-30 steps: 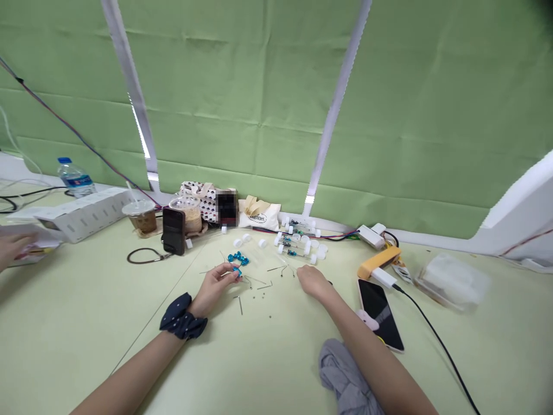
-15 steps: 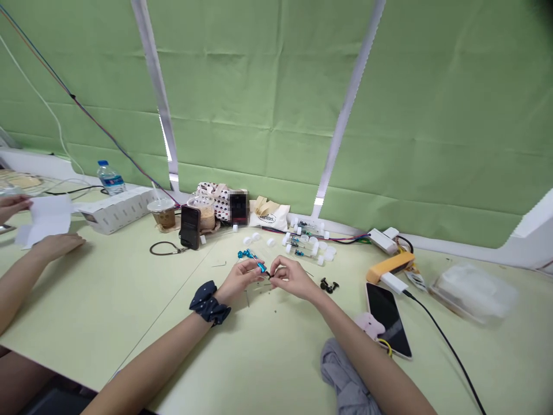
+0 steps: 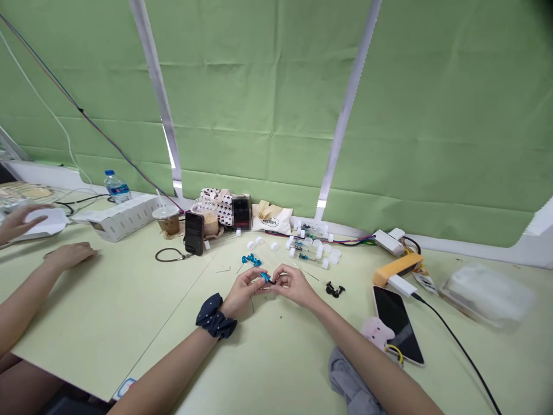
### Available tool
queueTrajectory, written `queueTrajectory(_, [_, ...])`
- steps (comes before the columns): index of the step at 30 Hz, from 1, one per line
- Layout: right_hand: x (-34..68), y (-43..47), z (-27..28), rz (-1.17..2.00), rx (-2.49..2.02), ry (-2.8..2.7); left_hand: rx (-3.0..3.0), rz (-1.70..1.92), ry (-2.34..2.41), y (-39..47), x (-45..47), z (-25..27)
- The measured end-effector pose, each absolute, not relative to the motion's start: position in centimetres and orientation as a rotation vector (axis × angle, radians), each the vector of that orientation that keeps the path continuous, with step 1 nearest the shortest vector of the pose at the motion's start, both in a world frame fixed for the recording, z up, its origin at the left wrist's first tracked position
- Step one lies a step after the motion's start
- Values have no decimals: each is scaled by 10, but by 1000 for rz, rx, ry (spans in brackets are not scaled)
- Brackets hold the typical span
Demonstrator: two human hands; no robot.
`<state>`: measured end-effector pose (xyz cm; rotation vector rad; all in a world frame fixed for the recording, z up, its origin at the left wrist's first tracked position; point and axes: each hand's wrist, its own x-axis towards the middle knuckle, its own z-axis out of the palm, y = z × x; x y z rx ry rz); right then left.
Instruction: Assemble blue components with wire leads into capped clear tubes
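My left hand (image 3: pixel 245 290) pinches a small blue metallic part (image 3: pixel 265 277) with a thin rod sticking out of it. Close against it, my right hand (image 3: pixel 294 286) has thumb and fingers closed on a small black piece (image 3: pixel 273 282) at the blue part's end. Whether the two pieces are joined I cannot tell. Just beyond my left hand lie several more blue parts (image 3: pixel 251 260). Right of my right hand sit several black flanged pieces (image 3: pixel 334 289). Clear tubes with white caps (image 3: pixel 306 248) lie behind my hands, with loose white caps around them.
A phone (image 3: pixel 194 233) stands upright by drink cups (image 3: pixel 166 221). On the right are another phone (image 3: pixel 398 324), an orange power strip (image 3: pixel 397 269), a black cable and a plastic container (image 3: pixel 486 294). A co-worker's hands (image 3: pixel 69 255) are at the left.
The view has shifted slightly, so things sit a little lower and further right. My hands stay together on the blue and black parts. The co-worker's white paper is now lower, near the table.
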<state>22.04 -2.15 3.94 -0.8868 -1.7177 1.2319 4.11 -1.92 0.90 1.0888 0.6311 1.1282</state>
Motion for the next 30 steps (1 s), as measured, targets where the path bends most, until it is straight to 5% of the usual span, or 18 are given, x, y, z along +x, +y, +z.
queueTrajectory(9, [208,-19,28,760,-880,-1861,1036,1219,617,-22,38,5])
queueTrajectory(25, [196,-50,26,595,-1140,-1680,1094,1215,587,-28,38,4])
queueTrajectory(30, [194,-51,20,785,-1089,-1559,1153,1197,625,-26,35,4])
